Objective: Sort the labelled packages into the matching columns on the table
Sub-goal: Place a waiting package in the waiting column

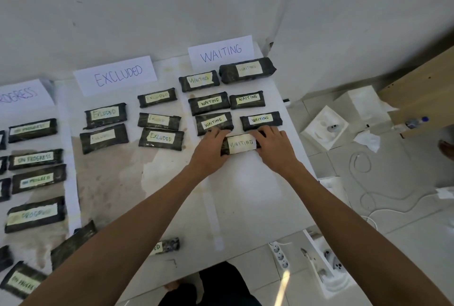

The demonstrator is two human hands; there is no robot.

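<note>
While both hands grip the WAITING package (242, 144) by its short ends, left hand (211, 149) and right hand (274, 146), its long axis lies crosswise just below the WAITING sign (221, 52) rows on the counter (245, 195).

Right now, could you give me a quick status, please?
Both hands, left and right, on the WAITING package. Set in the column under the WAITING sign. Nothing blocking.

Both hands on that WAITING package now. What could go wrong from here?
1. The held package sits tight below two WAITING packages; the left hand or right hand may nudge them.
2. A forearm hangs above the package at the table's near edge and could knock it off.
</note>
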